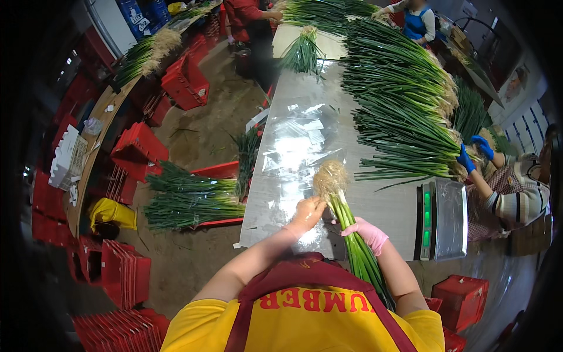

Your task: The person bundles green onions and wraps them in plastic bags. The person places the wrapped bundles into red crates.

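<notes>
A bundle of green onions (350, 233) lies along my right side, its pale roots (330, 177) pointing away from me over the table. My right hand (364, 233), in a pink glove, is wrapped around the stalks below the white part. My left hand (310, 213) is at the bundle's left side, just below the roots; its fingertips are partly hidden, so I cannot tell what they pinch. Clear plastic bags (303, 132) with white labels lie spread on the grey table (264, 220) beyond my hands.
Many green onions (400, 101) are heaped along the table's right side. A weighing scale (449, 220) stands at the right edge, near a co-worker's blue-gloved hands (465, 159). More bundles (193, 198) fill a red crate at left. Red crates (140, 147) stand on the floor. Other people work at the far end.
</notes>
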Tool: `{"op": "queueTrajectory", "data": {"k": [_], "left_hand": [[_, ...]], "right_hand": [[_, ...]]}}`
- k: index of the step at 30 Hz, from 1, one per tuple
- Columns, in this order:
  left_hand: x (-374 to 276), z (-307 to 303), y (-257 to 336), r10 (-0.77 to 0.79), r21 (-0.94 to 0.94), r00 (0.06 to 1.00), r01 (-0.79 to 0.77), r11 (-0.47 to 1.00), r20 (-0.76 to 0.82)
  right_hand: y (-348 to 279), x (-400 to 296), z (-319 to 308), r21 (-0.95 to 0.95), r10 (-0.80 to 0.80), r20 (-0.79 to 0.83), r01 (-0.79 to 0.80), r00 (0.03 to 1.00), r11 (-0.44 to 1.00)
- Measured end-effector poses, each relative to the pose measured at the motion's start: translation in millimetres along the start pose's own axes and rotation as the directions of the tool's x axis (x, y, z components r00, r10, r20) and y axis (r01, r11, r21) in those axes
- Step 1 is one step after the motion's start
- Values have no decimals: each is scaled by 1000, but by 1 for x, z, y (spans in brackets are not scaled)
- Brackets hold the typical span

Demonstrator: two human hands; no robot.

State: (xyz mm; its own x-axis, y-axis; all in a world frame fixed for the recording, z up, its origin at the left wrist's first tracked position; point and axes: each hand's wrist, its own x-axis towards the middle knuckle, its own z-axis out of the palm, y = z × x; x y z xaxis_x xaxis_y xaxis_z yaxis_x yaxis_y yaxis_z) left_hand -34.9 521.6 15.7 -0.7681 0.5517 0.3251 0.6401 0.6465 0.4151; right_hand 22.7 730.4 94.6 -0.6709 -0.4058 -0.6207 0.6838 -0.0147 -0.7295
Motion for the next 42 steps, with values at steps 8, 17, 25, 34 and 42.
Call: {"op": "queueTrajectory", "data": {"k": [8,17,25,34,42], "left_hand": [[10,-49,59,418,-117,844,-403,908,334],[29,-45,98,320,-561,948,-265,784,0],[46,-38,112,-205,-957,960,228,181,190],[35,-48,58,-231,-950,969,152,272,89],[42,-71,91,-204,-969,957,229,96,207]], "right_hand": [[-39,-14,9,-21,-60,-188,57,980,998],[-105,-41,9,-91,-386,-274,376,881,922],[-149,-66,78,-175,-642,-345,625,685,761],[-155,-63,75,-209,-579,-235,541,780,814],[-154,-26,97,-261,-779,-193,734,597,627]]}}
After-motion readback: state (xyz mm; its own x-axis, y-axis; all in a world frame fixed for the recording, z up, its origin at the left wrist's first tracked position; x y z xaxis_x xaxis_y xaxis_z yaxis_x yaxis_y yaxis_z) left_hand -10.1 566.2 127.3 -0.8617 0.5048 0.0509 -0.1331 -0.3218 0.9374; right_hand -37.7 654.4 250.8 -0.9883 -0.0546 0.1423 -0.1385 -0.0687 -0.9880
